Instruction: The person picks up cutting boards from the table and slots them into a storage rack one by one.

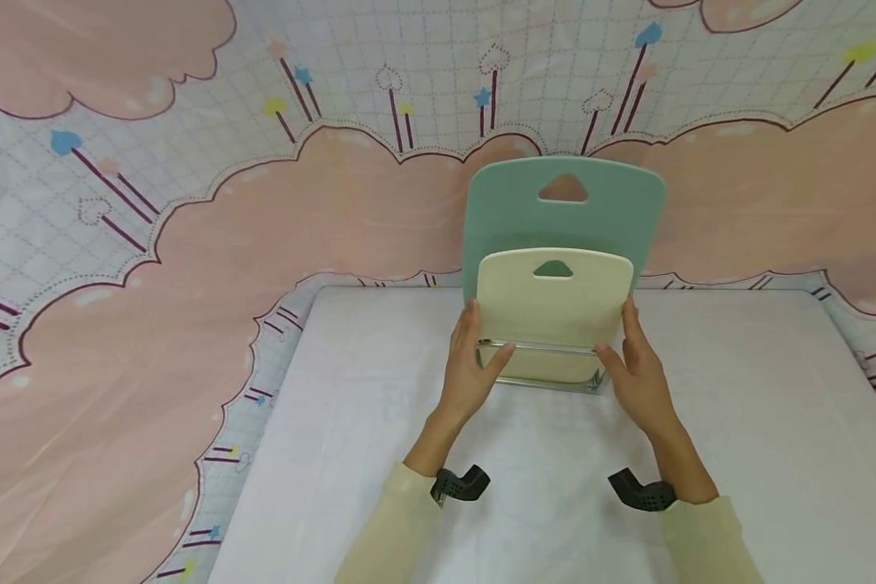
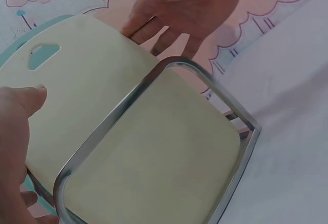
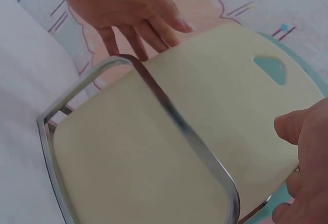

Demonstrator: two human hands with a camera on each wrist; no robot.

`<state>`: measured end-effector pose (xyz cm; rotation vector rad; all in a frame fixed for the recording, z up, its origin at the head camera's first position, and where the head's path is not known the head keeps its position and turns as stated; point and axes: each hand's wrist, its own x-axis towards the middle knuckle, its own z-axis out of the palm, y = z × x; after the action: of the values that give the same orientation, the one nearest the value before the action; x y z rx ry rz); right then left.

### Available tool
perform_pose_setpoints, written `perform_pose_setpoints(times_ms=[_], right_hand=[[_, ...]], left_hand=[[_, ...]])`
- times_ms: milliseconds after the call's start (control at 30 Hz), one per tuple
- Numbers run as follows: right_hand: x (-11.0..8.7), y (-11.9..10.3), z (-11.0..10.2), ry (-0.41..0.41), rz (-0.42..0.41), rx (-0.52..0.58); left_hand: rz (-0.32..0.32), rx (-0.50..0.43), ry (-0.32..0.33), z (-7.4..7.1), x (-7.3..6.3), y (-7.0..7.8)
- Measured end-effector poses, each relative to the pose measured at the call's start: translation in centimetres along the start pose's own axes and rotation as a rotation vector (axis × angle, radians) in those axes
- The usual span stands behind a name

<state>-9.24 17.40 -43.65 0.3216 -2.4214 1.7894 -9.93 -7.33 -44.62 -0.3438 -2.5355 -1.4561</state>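
A cream cutting board (image 1: pixel 555 300) leans upright in a chrome wire rack (image 1: pixel 547 349), whose front bar crosses its lower part. Behind it rises a larger green cutting board (image 1: pixel 511 215). My left hand (image 1: pixel 469 361) is at the left side, fingers extended along the cream board's edge and thumb by the front bar. On the other side, my right hand (image 1: pixel 638 369) mirrors it, fingers pointing up at the edge. In the left wrist view, the right hand (image 2: pixel 195 8) has loosely straight fingers beside the board. The right wrist view shows the left hand (image 3: pixel 128 8) likewise.
The rack stands on a white table (image 1: pixel 380 438), toward its back edge. Past that edge hangs a patterned pink and white cloth (image 1: pixel 336 203). Dark wrist-worn devices (image 1: pixel 461 483) show on both wrists.
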Motion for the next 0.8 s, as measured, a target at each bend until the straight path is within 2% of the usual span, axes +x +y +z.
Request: perform_pose_setpoints(times_ms=[200,400,667,800], right_hand=[[0.5,-0.1,0.1,-0.025,0.003,-0.033],[0.5,-0.1,-0.1,-0.019,0.000,-0.058],[0.6,-0.1,0.0,-0.044,0.007,0.015],[0.3,-1.5,0.1,-0.055,0.011,0.024]], left_hand=[[0.000,-0.011,0.013,-0.3,0.5,-0.5],[-0.012,-0.013,-0.021,-0.3,0.4,-0.5],[-0.003,0.012,-0.027,-0.6,0.4,-0.6],[-0.007,0.014,-0.035,-0.7,0.4,-0.6]])
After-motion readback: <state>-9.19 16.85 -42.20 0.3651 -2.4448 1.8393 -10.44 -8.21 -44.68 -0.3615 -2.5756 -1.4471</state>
